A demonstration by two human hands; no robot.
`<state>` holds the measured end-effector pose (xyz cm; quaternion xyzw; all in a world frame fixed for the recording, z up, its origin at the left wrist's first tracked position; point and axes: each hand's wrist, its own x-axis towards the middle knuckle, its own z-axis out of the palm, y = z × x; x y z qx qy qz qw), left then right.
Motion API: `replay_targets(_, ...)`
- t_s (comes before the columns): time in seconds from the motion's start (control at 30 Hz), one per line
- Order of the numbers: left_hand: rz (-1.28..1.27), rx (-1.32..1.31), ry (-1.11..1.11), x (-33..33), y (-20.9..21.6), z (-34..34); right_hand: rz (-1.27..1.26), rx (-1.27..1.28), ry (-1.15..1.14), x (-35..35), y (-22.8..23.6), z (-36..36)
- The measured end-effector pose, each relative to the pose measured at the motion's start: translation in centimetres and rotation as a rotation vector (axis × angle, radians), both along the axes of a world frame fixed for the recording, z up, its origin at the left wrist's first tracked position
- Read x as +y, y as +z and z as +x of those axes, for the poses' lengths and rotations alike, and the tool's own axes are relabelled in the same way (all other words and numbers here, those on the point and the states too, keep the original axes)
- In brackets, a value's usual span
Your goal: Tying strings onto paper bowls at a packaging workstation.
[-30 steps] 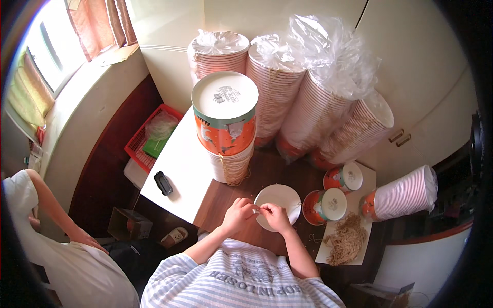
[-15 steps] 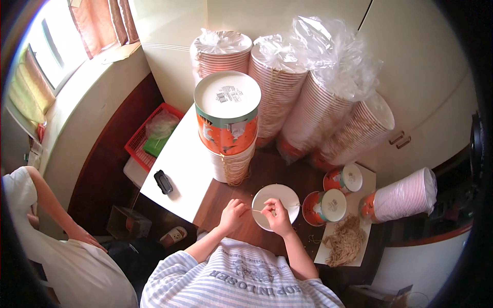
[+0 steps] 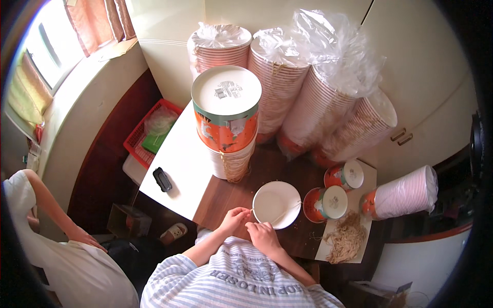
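An open white paper bucket [image 3: 276, 197] stands before me at the table's near edge, its inside facing up. A thin cord [image 3: 292, 207] shows at its right rim and runs into the bucket. At the left rim, my left hand [image 3: 234, 219] is closed in a pinch on what looks like the cord's other end. My right hand [image 3: 263, 237] is just below the near rim, close to the left fingertips. Its fingers are curled together, and whatever they hold is too small to make out. A tangled pile of beige cords [image 3: 346, 240] lies at the right.
Ahead stands a stack of orange-and-green buckets [image 3: 227, 128] with cords hanging off it. Tall plastic-wrapped bucket stacks [image 3: 280, 84] line the back. Two orange buckets [image 3: 334, 201] lie at right beside a wrapped stack [image 3: 405, 195]. A black case [image 3: 163, 179] lies left; a person [image 3: 61, 246] is beside me.
My right hand has moved down and left from over the bucket to beside its near rim. My left hand has shifted slightly down. The bucket's inside shows more now.
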<state>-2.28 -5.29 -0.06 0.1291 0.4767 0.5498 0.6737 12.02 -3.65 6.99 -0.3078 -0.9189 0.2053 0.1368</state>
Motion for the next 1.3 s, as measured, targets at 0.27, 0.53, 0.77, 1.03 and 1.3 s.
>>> replay_targets(0.27,0.007,-0.028,-0.175,-0.1,0.1,-0.2,-0.08,0.027,0.079,-0.9,-0.8,0.0)
replay_targets(0.53,0.113,0.061,-0.241,0.4,-0.4,-0.3,-0.32,0.227,0.041,0.0,-1.7,1.0)
replay_targets(0.77,0.112,0.113,-0.248,0.4,-0.4,0.0,-0.03,-0.021,-0.183,1.3,-2.4,2.9)
replay_targets(1.03,0.123,0.104,-0.239,1.9,-0.5,1.8,0.073,-0.134,-0.198,1.4,-2.7,3.0)
replay_targets(1.3,0.102,0.068,-0.285,2.6,0.1,2.6,0.107,-0.074,-0.179,1.6,-2.8,2.8)
